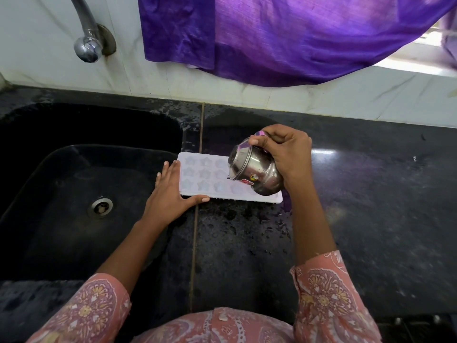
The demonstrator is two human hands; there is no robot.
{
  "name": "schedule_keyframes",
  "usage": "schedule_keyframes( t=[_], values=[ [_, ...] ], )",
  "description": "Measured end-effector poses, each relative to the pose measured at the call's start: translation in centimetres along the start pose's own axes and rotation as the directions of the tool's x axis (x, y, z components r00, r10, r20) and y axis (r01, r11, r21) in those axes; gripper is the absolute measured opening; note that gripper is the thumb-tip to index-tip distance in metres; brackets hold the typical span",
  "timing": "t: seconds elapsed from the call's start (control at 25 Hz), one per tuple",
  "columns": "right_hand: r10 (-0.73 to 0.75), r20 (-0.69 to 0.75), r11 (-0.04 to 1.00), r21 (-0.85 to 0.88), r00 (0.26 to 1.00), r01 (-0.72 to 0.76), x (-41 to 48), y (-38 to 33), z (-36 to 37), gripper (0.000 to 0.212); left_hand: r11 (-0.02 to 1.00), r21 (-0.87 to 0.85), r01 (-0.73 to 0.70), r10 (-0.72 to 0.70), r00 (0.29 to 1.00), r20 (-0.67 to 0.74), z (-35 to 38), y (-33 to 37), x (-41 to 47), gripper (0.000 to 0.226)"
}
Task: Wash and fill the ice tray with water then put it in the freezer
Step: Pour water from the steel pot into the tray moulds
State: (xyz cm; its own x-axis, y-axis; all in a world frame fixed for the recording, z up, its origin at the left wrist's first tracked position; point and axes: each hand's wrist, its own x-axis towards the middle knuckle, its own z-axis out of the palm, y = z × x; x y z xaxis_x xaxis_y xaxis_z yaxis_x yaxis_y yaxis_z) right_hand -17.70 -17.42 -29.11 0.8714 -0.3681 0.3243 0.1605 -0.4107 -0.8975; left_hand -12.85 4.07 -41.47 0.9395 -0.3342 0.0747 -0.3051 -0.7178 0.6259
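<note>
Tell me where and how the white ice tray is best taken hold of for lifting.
Take the ice tray by its two short ends, one hand from the left, one from the right, and lift it level. It lies flat, long and shallow with open cells upward, so a one-end grip would likely tilt it and spill.

Ice tray [197,180] lies on counter [371,194] right of sink [74,169], pot [257,172] seemingly over it.

Wall [296,100]: pale marble-look tiles.
Surface [371,206]: black speckled stone, wet in places.
Sink [29,184]: black basin, metal drain [101,207].
Tap [87,33]: chrome, wall-mounted.
Cloth [284,38]: purple, hanging.
Window [430,43]: top right, bright daylight.
</note>
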Motion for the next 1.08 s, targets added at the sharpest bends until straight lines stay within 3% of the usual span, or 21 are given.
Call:
schedule_keyframes(
  t=[1.08],
  values=[
    [-0.039,-0.024,0.998,-0.052,0.999,0.038,0.63,-0.73,-0.18,0.006,1.0,-0.006,-0.001,0.001,1.0,-0.008,-0.04,0.07,-0.04,0.115]
  ],
)
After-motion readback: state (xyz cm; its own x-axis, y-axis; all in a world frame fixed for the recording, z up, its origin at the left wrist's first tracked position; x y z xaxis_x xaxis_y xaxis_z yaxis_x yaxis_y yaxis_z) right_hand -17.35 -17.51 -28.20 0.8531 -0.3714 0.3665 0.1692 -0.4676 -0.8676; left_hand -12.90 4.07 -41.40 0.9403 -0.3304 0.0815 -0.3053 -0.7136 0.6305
